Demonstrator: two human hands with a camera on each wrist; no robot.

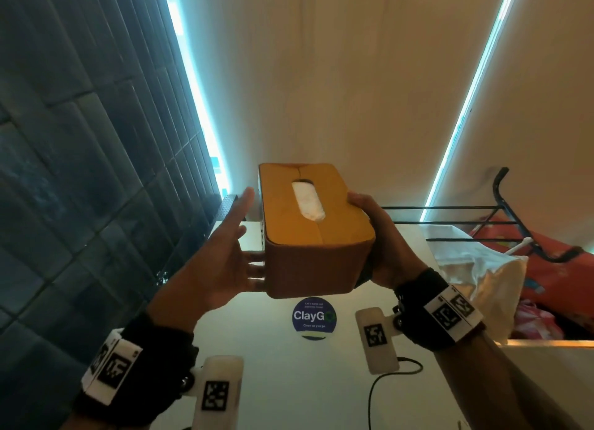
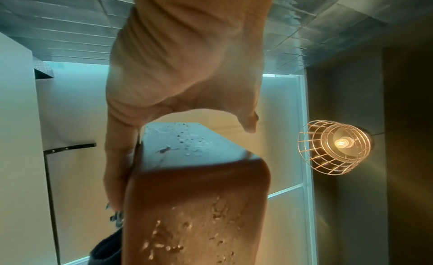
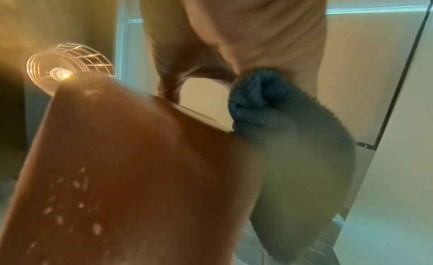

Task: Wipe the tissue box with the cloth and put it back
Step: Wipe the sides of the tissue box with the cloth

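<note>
The tissue box point(image 1: 313, 233) is held up in the air above the round blue sticker point(image 1: 314, 317) on the white table point(image 1: 289, 381). It is cupped from below by the straight fingers of the left hand point(image 1: 221, 256). Its other side is gripped by the right hand point(image 1: 382, 246), and the dark cloth point(image 3: 281, 130) is pinched against it there.

Grey cloth point(image 3: 276, 109) under the right hand point(image 3: 257, 33), against brown tissue box point(image 3: 140, 157).
</note>
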